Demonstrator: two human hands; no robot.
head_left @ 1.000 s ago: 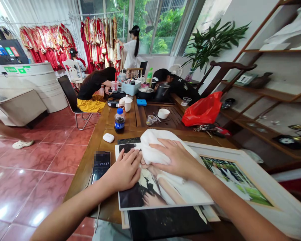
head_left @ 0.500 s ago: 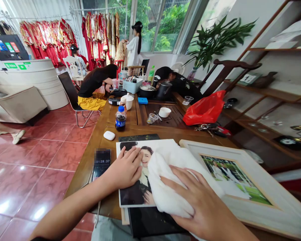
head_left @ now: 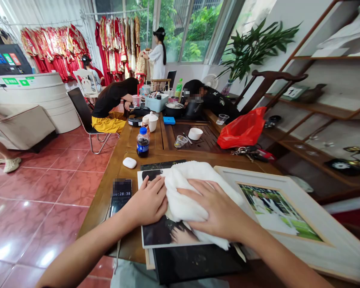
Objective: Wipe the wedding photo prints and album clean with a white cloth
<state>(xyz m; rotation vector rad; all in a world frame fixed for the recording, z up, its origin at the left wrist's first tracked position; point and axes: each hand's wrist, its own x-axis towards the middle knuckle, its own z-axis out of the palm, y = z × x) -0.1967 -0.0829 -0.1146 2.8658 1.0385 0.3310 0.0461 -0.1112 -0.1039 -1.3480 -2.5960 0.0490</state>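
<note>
A large photo print (head_left: 156, 235) of people lies on a black album or board (head_left: 195, 262) at the table's near edge. My left hand (head_left: 150, 201) rests flat on the print's left part, fingers stretched out. My right hand (head_left: 210, 208) grips a bunched white cloth (head_left: 187, 176) and presses it over the print's upper middle and right, hiding much of the picture. The cloth touches the left fingertips. To the right leans a white-framed photo (head_left: 276, 212) of a couple outdoors.
Left of the print lies a phone (head_left: 121, 194) showing a timer, with a white earphone case (head_left: 129, 162) and a cola bottle (head_left: 143, 143) beyond. A red plastic bag (head_left: 243, 128), keys (head_left: 247, 151) and a white bowl (head_left: 195, 133) sit farther back. Two people lean on the table's far end.
My right hand has moved the white cloth up and left across the print, up to my left fingers. My left hand stays about where it was.
</note>
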